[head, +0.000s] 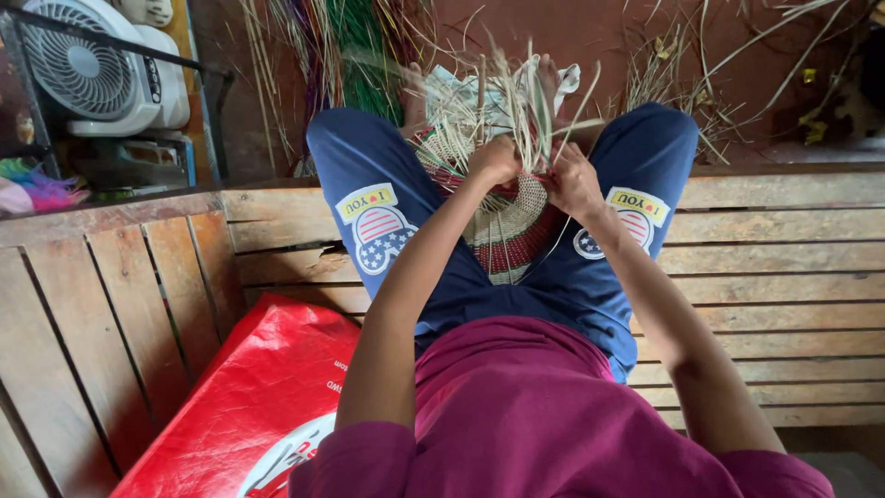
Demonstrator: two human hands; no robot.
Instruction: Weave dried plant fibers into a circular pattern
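A half-woven basket (pixel 509 226) of pale straw with red and green bands rests between my knees, on my blue trousers. Loose straw strands (pixel 516 101) stick up from its rim. My left hand (pixel 495 160) is closed on the strands at the rim. Just to its right, my right hand (pixel 573 180) pinches strands at the same edge. Both hands touch the weave and sit close together.
I sit on a slatted wooden bench (pixel 784 240). A red plastic bag (pixel 249 397) lies at the lower left. A white fan (pixel 92 65) stands at the upper left. Bundles of green and purple straw (pixel 355 46) and dry stalks (pixel 710 83) lie on the floor ahead.
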